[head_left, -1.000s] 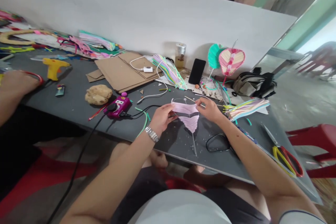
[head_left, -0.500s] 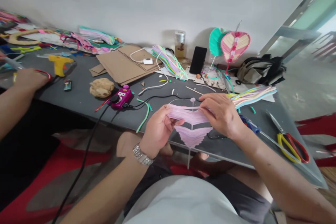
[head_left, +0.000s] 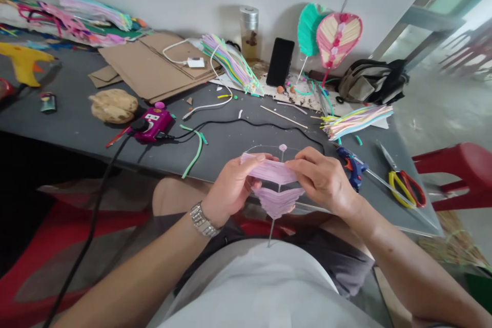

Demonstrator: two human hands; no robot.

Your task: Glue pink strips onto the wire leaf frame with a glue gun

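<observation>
Both my hands hold a pale pink fan-shaped craft piece (head_left: 275, 199) made of thin straws on a stick, over the near edge of the dark table (head_left: 230, 138). My left hand (head_left: 234, 187), with a metal watch on its wrist, pinches the left end of the upper pink straw band. My right hand (head_left: 323, 179) pinches the right end of that band. A thin wire loop with a small pink bead rises above the piece. The stick hangs down toward my lap.
On the table lie a magenta glue gun (head_left: 154, 122) with black cord, cardboard sheets (head_left: 154, 64), bundles of coloured straws (head_left: 357, 120), a black phone (head_left: 280, 61), a glass jar (head_left: 249, 33), finished fans (head_left: 338, 36), scissors (head_left: 403, 184), a blue tool (head_left: 353, 164) and a bag (head_left: 371, 82). A red chair (head_left: 457, 169) stands at right.
My hands have drawn the pink piece from over the table back to its near edge, closer to my body. The view tilted down; the other person's arm at left is gone from view.
</observation>
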